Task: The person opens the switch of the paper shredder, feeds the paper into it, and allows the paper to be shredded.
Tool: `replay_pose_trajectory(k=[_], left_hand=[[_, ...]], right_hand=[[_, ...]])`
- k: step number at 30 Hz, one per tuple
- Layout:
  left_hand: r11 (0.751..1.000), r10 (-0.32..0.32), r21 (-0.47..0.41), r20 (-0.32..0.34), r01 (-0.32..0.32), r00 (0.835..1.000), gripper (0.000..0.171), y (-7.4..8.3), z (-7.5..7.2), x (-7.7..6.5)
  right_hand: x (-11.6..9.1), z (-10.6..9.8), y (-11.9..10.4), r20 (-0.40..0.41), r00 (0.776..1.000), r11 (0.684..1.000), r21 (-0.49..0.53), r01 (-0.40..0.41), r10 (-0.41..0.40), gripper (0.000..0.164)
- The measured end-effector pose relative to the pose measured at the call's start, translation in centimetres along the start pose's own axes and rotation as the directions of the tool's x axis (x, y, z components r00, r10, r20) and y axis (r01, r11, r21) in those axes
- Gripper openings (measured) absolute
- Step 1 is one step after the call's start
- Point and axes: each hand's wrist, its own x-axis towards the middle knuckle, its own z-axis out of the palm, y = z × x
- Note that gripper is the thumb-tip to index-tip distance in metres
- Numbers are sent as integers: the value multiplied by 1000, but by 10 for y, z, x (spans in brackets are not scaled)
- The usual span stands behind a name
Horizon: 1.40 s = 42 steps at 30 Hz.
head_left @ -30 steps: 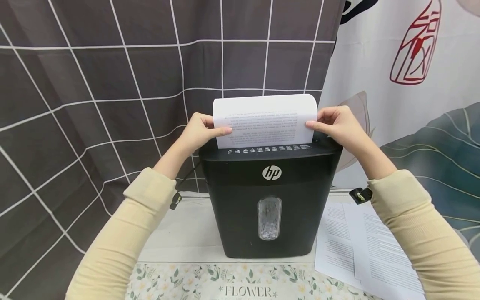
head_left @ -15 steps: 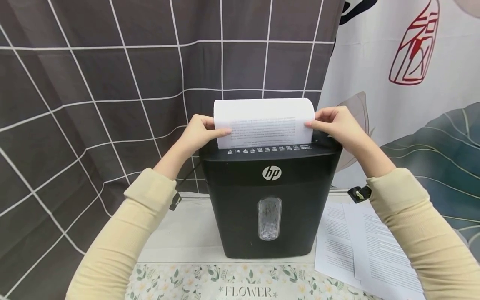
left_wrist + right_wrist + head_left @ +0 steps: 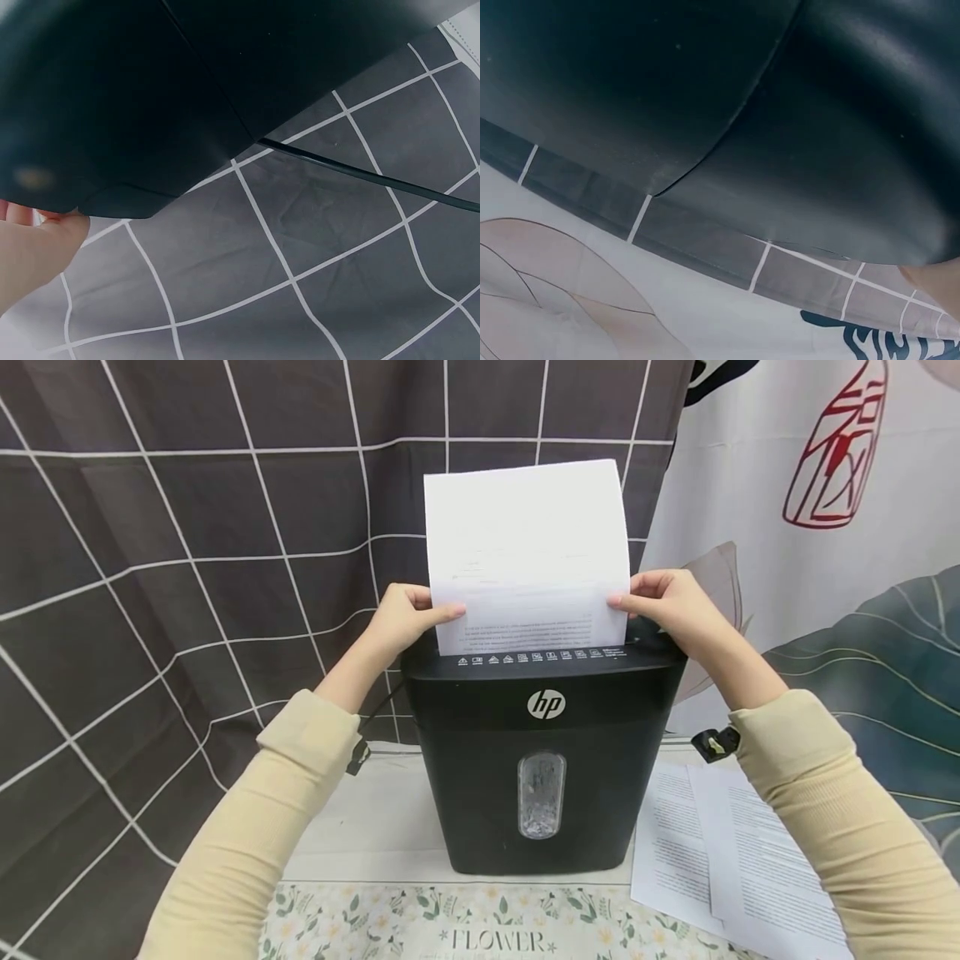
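A black paper shredder point(image 3: 480, 760) with an hp logo stands upright in the middle of the head view. From its top slot rises a sheet of printed paper point(image 3: 525, 535), its lower edge at the slot and its upper part standing up nearly straight. My left hand point(image 3: 405, 618) pinches the sheet's left edge, thumb in front. At the right edge my right hand point(image 3: 667, 602) pinches it the same way. Both wrist views are mostly filled by the shredder's dark side, with a bit of the left hand point(image 3: 41, 251) and of the right hand point(image 3: 937, 285) showing.
Several printed sheets point(image 3: 720, 852) lie on the table to the right of the shredder. A floral mat point(image 3: 480, 918) lies in front. Behind hangs a dark checked curtain point(image 3: 225, 510); a black cord point(image 3: 360, 172) runs from the shredder.
The sheet's top, curled over and low before, now stands up much higher above the slot. Both hands keep their pinch at the edges and have barely moved.
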Motion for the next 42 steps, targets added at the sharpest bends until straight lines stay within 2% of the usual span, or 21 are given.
replay_pose_trajectory(k=[8, 18, 30, 36, 42], left_hand=[[1000, 19, -6, -21, -19, 1000, 31, -1, 2, 0], [1000, -14, -21, -25, 13, 1000, 33, 0, 0, 0], [1000, -6, -14, -32, 6, 999, 32, -3, 2, -1], [999, -9, -50, -47, 7, 999, 32, 0, 1, 0], [999, -24, -35, -44, 22, 999, 32, -1, 2, -1]], right_hand=[[2, 0, 2, 7, 1000, 1000, 22, -16, 16, 9], [2, -1, 0, -1, 1000, 1000, 12, -17, 17, 9], [-1, -2, 1, 4, 1000, 999, 24, -24, 24, 8], [0, -2, -2, -10, 1000, 1000, 18, -8, 8, 8], [0, 1, -3, -13, 1000, 999, 47, 5, -4, 7]])
